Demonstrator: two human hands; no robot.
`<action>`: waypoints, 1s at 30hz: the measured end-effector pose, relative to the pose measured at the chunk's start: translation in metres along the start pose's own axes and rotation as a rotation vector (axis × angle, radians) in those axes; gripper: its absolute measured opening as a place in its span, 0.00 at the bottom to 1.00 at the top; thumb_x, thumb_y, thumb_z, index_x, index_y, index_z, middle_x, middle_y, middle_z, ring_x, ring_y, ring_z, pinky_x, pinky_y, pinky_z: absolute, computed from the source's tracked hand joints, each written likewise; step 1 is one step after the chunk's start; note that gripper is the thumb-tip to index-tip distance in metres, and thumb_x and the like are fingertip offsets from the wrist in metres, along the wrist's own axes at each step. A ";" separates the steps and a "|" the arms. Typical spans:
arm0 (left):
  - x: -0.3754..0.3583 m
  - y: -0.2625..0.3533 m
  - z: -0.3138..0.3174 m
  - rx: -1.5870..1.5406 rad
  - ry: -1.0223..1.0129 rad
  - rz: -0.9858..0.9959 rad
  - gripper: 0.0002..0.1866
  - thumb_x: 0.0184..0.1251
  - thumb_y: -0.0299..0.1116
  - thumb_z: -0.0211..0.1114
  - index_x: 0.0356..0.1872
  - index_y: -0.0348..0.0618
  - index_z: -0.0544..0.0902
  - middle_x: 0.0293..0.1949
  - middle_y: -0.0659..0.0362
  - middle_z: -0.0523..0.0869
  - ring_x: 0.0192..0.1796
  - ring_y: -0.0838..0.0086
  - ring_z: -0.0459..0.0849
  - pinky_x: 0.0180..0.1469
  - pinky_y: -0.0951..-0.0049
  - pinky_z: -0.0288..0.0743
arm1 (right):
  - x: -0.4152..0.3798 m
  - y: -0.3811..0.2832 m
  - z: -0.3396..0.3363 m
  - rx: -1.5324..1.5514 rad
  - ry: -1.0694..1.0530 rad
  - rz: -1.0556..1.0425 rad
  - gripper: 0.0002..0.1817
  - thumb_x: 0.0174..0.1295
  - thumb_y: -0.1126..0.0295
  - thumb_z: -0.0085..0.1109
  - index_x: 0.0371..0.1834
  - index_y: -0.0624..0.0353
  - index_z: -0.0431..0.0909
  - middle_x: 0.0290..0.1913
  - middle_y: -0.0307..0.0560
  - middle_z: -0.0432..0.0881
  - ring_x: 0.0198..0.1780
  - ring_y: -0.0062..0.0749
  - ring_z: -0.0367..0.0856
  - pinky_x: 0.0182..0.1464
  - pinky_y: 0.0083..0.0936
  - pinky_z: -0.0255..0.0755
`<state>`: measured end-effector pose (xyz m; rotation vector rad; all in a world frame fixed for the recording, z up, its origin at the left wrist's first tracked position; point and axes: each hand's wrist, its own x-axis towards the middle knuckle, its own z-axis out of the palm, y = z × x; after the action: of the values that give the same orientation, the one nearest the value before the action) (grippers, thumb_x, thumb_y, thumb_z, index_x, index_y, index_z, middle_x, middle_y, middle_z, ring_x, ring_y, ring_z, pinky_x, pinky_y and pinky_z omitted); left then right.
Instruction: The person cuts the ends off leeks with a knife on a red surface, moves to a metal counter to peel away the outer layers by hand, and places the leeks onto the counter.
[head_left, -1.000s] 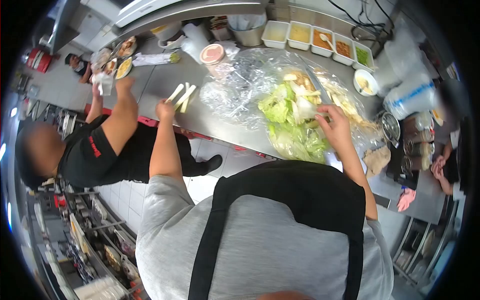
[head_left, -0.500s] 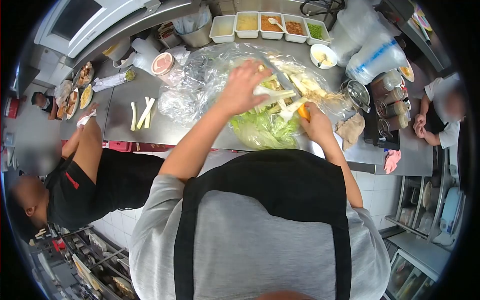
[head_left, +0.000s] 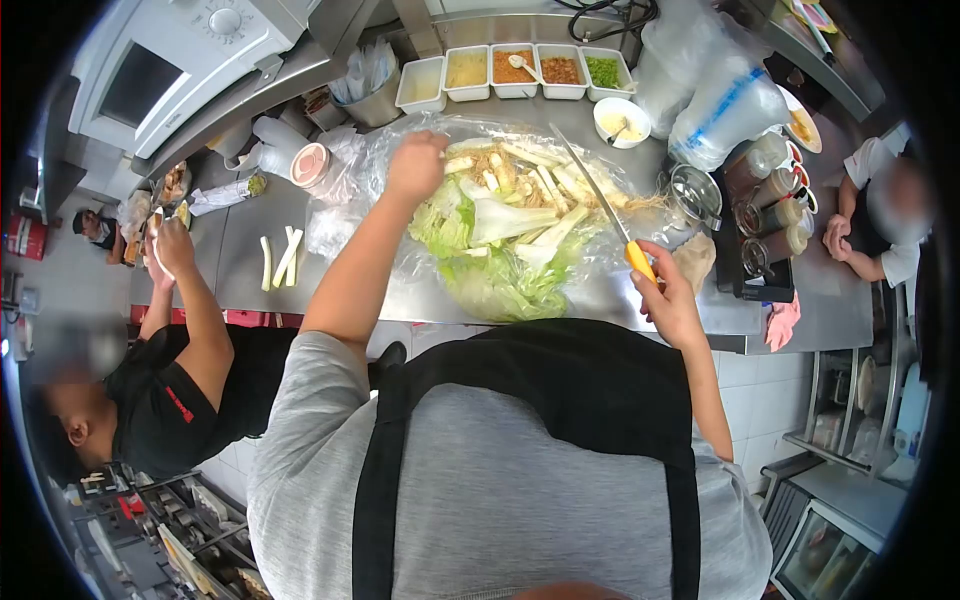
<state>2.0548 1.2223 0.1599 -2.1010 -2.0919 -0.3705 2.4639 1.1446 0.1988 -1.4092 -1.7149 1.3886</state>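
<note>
My right hand (head_left: 668, 300) grips the yellow handle of a long knife (head_left: 598, 193), whose blade slants up and left beside the vegetables. My left hand (head_left: 416, 166) is closed at the upper left edge of a clear plastic bag (head_left: 388, 150); it seems to pinch the plastic, though its fingertips are hard to make out. On the spread bag between my hands lie green lettuce leaves (head_left: 510, 285), pale stalks (head_left: 510, 218) and rooty trimmings (head_left: 625, 197). Three cut pale stalks (head_left: 266, 262) rest on the steel counter to the left.
White tubs of chopped food (head_left: 515, 72) line the back, with a small white bowl (head_left: 621, 122) near them. Sauce jars (head_left: 775, 215) and a beige cloth (head_left: 694, 262) are at right. A co-worker in black (head_left: 170, 390) handles food at left; another person (head_left: 880, 210) stands at far right.
My left hand has moved left off the vegetables and closed. My right hand has drawn the knife right and down, away from the stalks. The left co-worker's hands have come together over the food.
</note>
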 end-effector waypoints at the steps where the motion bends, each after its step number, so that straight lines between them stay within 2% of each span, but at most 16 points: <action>1: 0.002 0.010 -0.005 0.024 -0.143 -0.025 0.14 0.53 0.29 0.64 0.44 0.47 0.81 0.47 0.51 0.81 0.52 0.57 0.79 0.54 0.58 0.72 | 0.000 0.001 -0.003 0.002 -0.012 0.006 0.23 0.62 0.66 0.56 0.61 0.50 0.67 0.29 0.39 0.70 0.24 0.19 0.69 0.26 0.19 0.66; 5: 0.002 0.012 0.012 -0.015 -0.263 -0.136 0.18 0.51 0.34 0.67 0.45 0.46 0.79 0.46 0.51 0.81 0.51 0.58 0.79 0.52 0.61 0.72 | 0.005 0.004 -0.010 0.021 -0.042 0.003 0.22 0.63 0.66 0.55 0.61 0.51 0.67 0.30 0.39 0.70 0.24 0.18 0.69 0.26 0.18 0.66; 8: 0.009 0.006 -0.011 -0.120 -0.281 -0.203 0.20 0.54 0.36 0.66 0.49 0.44 0.77 0.45 0.49 0.81 0.51 0.55 0.79 0.51 0.61 0.72 | 0.010 0.009 -0.016 0.040 -0.048 -0.001 0.22 0.63 0.66 0.54 0.62 0.51 0.67 0.30 0.38 0.70 0.24 0.18 0.69 0.26 0.18 0.66; 11: 0.022 0.005 -0.017 -0.220 -0.121 -0.213 0.23 0.57 0.40 0.63 0.52 0.41 0.73 0.45 0.47 0.81 0.51 0.52 0.78 0.51 0.60 0.71 | 0.017 0.017 -0.022 0.058 -0.070 0.000 0.22 0.64 0.65 0.54 0.62 0.50 0.67 0.30 0.38 0.70 0.23 0.17 0.68 0.26 0.17 0.65; 12: 0.024 0.016 -0.021 -0.234 -0.152 -0.231 0.24 0.59 0.42 0.60 0.54 0.40 0.71 0.45 0.44 0.81 0.52 0.50 0.77 0.52 0.59 0.71 | 0.021 0.018 -0.024 0.057 -0.084 -0.003 0.22 0.64 0.65 0.54 0.62 0.50 0.67 0.30 0.37 0.69 0.23 0.17 0.68 0.26 0.17 0.65; 15: 0.026 0.068 -0.020 -0.182 -0.353 -0.445 0.26 0.59 0.40 0.58 0.56 0.37 0.66 0.51 0.40 0.77 0.51 0.52 0.79 0.52 0.56 0.73 | 0.030 0.021 -0.027 0.083 -0.111 -0.016 0.22 0.64 0.67 0.54 0.62 0.50 0.67 0.29 0.36 0.68 0.22 0.16 0.67 0.25 0.16 0.64; 18: -0.006 0.107 0.004 -0.092 -0.306 -0.415 0.25 0.59 0.38 0.57 0.56 0.38 0.66 0.49 0.40 0.79 0.51 0.52 0.80 0.51 0.57 0.74 | 0.038 0.028 -0.030 0.107 -0.149 -0.024 0.22 0.64 0.68 0.54 0.62 0.50 0.67 0.29 0.36 0.68 0.21 0.16 0.67 0.24 0.17 0.64; 21: -0.032 0.122 0.002 -0.099 -0.327 -0.434 0.26 0.57 0.39 0.58 0.55 0.38 0.67 0.47 0.41 0.81 0.50 0.52 0.80 0.50 0.59 0.74 | 0.043 0.032 -0.036 0.094 -0.181 -0.030 0.22 0.64 0.69 0.54 0.62 0.50 0.66 0.28 0.36 0.68 0.21 0.16 0.67 0.24 0.17 0.64; 24: -0.042 0.100 -0.003 -0.229 -0.475 -0.439 0.25 0.55 0.43 0.61 0.51 0.37 0.73 0.44 0.43 0.83 0.48 0.51 0.81 0.50 0.60 0.75 | 0.050 0.037 -0.042 0.094 -0.219 -0.047 0.22 0.64 0.68 0.53 0.62 0.50 0.66 0.28 0.36 0.68 0.20 0.16 0.67 0.24 0.17 0.64; 27: -0.030 0.091 0.011 -0.309 -0.287 -0.674 0.25 0.53 0.48 0.64 0.44 0.38 0.79 0.40 0.45 0.84 0.44 0.56 0.83 0.48 0.61 0.75 | 0.055 0.038 -0.046 0.116 -0.245 -0.059 0.22 0.64 0.68 0.53 0.62 0.50 0.66 0.28 0.36 0.68 0.20 0.16 0.67 0.24 0.16 0.64; 28: -0.026 0.097 0.013 -0.292 -0.240 -0.685 0.26 0.52 0.50 0.63 0.44 0.38 0.80 0.40 0.46 0.85 0.44 0.56 0.83 0.48 0.62 0.75 | 0.057 0.039 -0.047 0.132 -0.253 -0.067 0.22 0.64 0.68 0.53 0.62 0.50 0.66 0.28 0.36 0.69 0.20 0.16 0.68 0.24 0.16 0.64; 30: -0.011 0.108 0.021 -0.194 -0.272 -0.726 0.27 0.52 0.52 0.63 0.44 0.37 0.81 0.41 0.46 0.85 0.44 0.57 0.84 0.48 0.62 0.75 | 0.062 0.041 -0.048 0.142 -0.268 -0.066 0.22 0.64 0.68 0.53 0.62 0.50 0.66 0.29 0.36 0.69 0.20 0.16 0.68 0.23 0.16 0.64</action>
<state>2.1644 1.2161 0.1435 -1.4535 -3.0554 -0.3919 2.5012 1.2169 0.1644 -1.1203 -1.7673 1.6874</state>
